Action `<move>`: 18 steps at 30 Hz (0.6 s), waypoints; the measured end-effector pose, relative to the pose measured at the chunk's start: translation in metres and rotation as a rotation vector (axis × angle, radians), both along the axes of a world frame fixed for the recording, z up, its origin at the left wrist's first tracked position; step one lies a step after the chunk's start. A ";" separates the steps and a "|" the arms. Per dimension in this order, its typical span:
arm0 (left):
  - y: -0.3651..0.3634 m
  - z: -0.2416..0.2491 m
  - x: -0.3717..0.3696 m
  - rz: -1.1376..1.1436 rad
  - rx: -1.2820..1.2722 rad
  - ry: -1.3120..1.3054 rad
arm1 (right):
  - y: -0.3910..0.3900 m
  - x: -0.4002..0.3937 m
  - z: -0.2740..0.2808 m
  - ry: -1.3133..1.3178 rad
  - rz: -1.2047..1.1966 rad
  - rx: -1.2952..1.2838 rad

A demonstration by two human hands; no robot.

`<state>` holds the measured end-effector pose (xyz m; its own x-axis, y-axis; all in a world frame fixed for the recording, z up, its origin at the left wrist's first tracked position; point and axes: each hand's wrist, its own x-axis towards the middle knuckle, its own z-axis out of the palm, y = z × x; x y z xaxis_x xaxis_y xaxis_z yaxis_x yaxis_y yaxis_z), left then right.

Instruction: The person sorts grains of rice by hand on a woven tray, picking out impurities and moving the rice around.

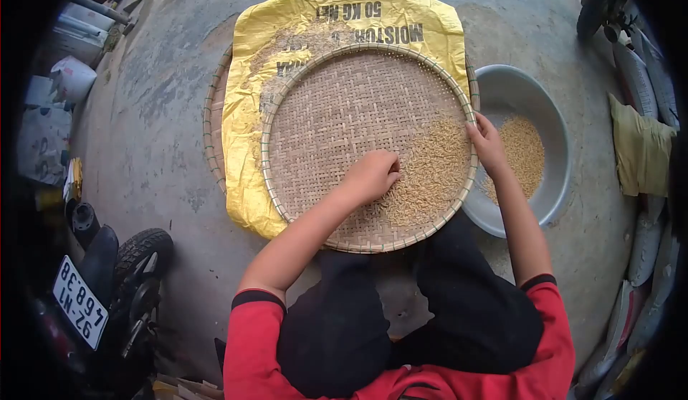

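A round woven bamboo tray [337,106] lies in front of my knees, with rice grains [430,178] heaped in its right half. My left hand [373,174] rests inside the tray at the edge of the heap, fingers curled together on the grains. Whether it holds any I cannot tell. My right hand [486,142] grips the tray's right rim. The tray sits on a yellow sack [247,135], which is spread over a second woven tray [213,117].
A grey basin [555,124] holding grain stands right of the tray on the concrete floor [158,106]. A motorbike wheel [140,253] and number plate [79,301] are at the lower left. Sacks [641,149] are stacked along the right edge; clutter lines the far left.
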<state>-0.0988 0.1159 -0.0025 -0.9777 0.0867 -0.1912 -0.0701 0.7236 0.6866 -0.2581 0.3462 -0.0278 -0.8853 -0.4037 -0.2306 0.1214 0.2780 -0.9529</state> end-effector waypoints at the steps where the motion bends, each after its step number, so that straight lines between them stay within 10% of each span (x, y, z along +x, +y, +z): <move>1: 0.002 0.002 -0.001 -0.002 0.000 0.001 | 0.000 0.000 0.000 0.012 0.000 0.001; 15: 0.017 -0.003 -0.013 0.076 -0.137 -0.036 | 0.000 0.000 0.002 -0.009 -0.004 0.001; 18: 0.025 0.040 -0.057 0.035 0.291 -0.268 | 0.000 -0.001 0.000 -0.021 0.010 -0.023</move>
<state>-0.1560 0.1409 0.0377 -0.8998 0.1420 -0.4125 -0.2961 0.4958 0.8164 -0.2587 0.3461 -0.0274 -0.8764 -0.4178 -0.2395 0.1386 0.2575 -0.9563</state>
